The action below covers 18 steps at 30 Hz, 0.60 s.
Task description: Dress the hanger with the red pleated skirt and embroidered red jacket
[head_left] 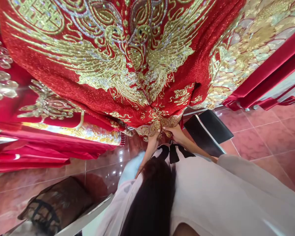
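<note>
A red jacket (95,98) with gold and silver embroidery of two winged birds hangs in front of me. My left hand (153,141) pinches the patterned hem (147,130) just left of the front opening. On the other side of that opening, my right hand (174,132) grips the same hem, its thumb on the outer face. The two hands are close together, nearly meeting at the centre seam. My fingertips behind the cloth are hidden.
Other embroidered red and gold garments hang at left (49,101) and right (250,49). A black flat-topped object (211,127) stands on the tiled floor (267,137) at right. A dark brown bag (61,200) lies at lower left.
</note>
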Available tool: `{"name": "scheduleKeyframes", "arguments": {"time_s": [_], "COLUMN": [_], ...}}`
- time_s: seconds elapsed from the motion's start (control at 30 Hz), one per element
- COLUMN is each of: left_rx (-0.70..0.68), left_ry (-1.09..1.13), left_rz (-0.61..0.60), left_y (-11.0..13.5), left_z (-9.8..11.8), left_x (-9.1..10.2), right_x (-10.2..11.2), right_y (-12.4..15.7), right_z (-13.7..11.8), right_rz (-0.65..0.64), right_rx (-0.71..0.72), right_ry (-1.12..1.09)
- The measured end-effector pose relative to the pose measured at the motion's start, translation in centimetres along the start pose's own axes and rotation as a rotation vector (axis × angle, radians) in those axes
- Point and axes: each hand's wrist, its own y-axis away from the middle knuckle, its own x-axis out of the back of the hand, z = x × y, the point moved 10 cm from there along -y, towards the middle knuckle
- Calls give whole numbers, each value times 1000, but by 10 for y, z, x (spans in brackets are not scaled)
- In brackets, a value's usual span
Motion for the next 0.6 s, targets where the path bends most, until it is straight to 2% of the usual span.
{"name": "scheduleKeyframes", "arguments": {"time_s": [0.2,0.6], "left_rx": [-68,-119], "left_ry": [-28,-40], "left_rz": [69,113], "left_y": [0,-7], "left_z": [18,15], "left_x": [-5,0], "right_x": [-4,-7], "right_y": [0,5], "right_z": [2,1], "right_rz": [18,86], "right_rx": [-26,-25], "right_ry": [-62,-79]}}
